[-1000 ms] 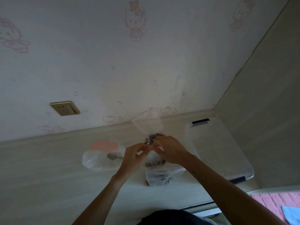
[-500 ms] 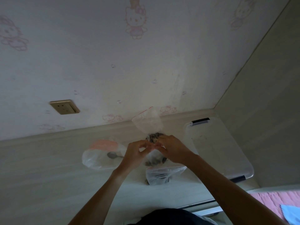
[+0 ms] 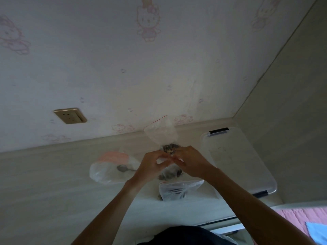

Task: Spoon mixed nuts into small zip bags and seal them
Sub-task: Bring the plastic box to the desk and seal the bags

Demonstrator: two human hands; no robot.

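A small zip bag (image 3: 169, 160) with nuts low inside is held above the counter (image 3: 53, 183), its sealing edge running left to right between both hands. The left hand (image 3: 150, 166) and right hand (image 3: 192, 162) meet, fingers pinching that edge. Near them lie a spoon (image 3: 122, 168) on a plastic bag (image 3: 106, 172), a filled bag (image 3: 178, 190) and a clear lid (image 3: 237, 156).

no readable text, labels or numbers anywhere

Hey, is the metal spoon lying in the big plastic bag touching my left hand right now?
Cannot tell. In the head view the metal spoon lies in the large clear plastic bag, its handle running behind the left hand, hiding any contact.
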